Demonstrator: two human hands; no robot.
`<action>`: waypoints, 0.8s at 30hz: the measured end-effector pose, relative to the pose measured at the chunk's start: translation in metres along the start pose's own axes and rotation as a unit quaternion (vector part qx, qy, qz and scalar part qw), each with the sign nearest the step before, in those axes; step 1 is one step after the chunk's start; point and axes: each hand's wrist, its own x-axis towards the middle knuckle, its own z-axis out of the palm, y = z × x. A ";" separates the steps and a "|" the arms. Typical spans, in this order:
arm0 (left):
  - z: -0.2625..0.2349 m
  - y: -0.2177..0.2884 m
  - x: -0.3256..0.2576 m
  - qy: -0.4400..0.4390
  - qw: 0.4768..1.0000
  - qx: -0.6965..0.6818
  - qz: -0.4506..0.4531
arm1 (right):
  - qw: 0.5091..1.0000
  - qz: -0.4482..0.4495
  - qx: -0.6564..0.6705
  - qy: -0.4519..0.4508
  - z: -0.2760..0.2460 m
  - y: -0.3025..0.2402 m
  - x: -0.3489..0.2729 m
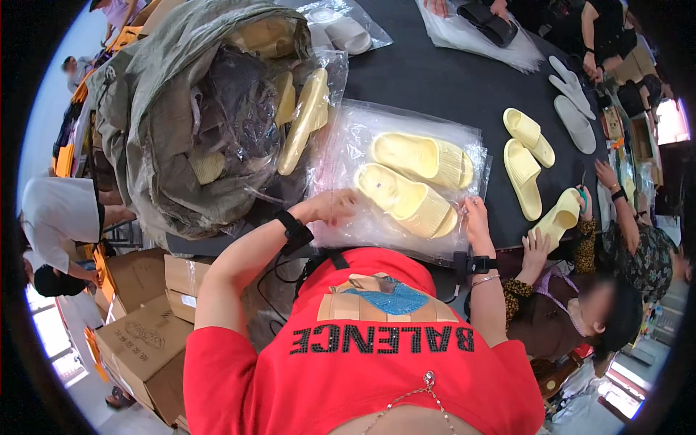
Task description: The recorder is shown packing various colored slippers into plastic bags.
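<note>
Two pale yellow slides [417, 181] lie side by side on a stack of clear plastic bags [348, 141] on the black table [442, 80]. The left hand [333, 205] pinches the top bag's near edge beside the nearer slide; the right hand [475, 217] grips the bag's right edge. Three more loose yellow slides [525, 163] lie to the right, one held by a neighbouring person's hand [583, 199].

A round black table [442, 80] carries a stack of clear plastic bags [348, 145], loose pale yellow foam slides [525, 156], grey insoles [573, 101] and a large olive sack [159, 116].
</note>
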 end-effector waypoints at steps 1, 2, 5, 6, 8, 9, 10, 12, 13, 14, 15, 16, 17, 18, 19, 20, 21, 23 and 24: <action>0.000 -0.007 0.004 0.044 0.996 0.072 0.017 | 1.000 -0.005 0.007 0.002 0.000 0.000 0.000; -0.004 0.010 -0.004 0.033 0.997 0.049 -0.042 | 1.000 0.001 -0.009 0.007 -0.001 0.000 -0.002; -0.005 0.038 -0.028 0.020 0.988 -0.036 -0.146 | 0.998 0.024 -0.044 0.024 0.000 -0.013 -0.013; -0.001 0.033 -0.032 0.027 0.988 -0.075 -0.130 | 0.998 0.032 -0.045 0.034 0.002 -0.020 -0.021; 0.007 0.025 -0.034 0.058 0.987 -0.128 -0.079 | 0.997 0.054 -0.022 0.048 -0.002 -0.019 -0.030; 0.012 0.018 -0.032 0.083 0.985 -0.144 -0.046 | 0.997 0.068 0.003 0.049 -0.008 -0.012 -0.031; 0.017 0.010 -0.027 0.108 0.981 -0.160 -0.011 | 0.995 0.081 0.027 0.050 -0.013 -0.007 -0.032; 0.026 -0.008 -0.016 0.280 0.947 0.127 0.089 | 0.993 0.093 -0.007 0.069 -0.016 -0.001 -0.037; 0.030 -0.021 -0.009 0.355 0.885 0.267 0.136 | 0.992 0.098 -0.024 0.079 -0.015 0.001 -0.039; 0.032 -0.049 0.005 0.380 0.884 0.231 0.143 | 0.994 0.074 -0.032 0.076 -0.009 -0.003 -0.044; 0.030 -0.083 0.022 0.407 0.880 0.193 0.149 | 0.996 0.059 -0.040 0.060 -0.008 -0.002 -0.043; 0.026 -0.077 0.028 0.374 0.913 0.114 0.118 | 0.996 0.045 -0.045 0.054 -0.013 0.006 -0.039; 0.021 -0.070 0.032 0.347 0.934 0.035 0.079 | 0.997 0.031 -0.050 0.047 -0.016 0.008 -0.036; 0.004 -0.017 0.013 0.251 0.965 -0.080 -0.005 | 0.996 0.029 -0.047 0.066 -0.014 0.008 -0.036; -0.006 0.015 0.001 0.154 0.965 -0.192 -0.092 | 0.995 0.013 -0.067 0.067 -0.014 0.008 -0.036; -0.011 0.015 0.002 0.138 0.970 -0.187 -0.067 | 0.995 0.004 -0.081 0.052 -0.011 0.007 -0.035; -0.015 0.016 0.002 0.143 0.971 -0.187 -0.037 | 0.995 -0.004 -0.097 0.038 -0.011 0.004 -0.035; -0.023 0.017 -0.008 0.152 0.970 -0.188 0.011 | 0.992 -0.018 -0.113 0.061 -0.010 0.001 -0.036; -0.026 0.002 0.001 0.217 0.956 -0.189 0.047 | 0.990 -0.025 -0.121 0.072 -0.009 0.000 -0.036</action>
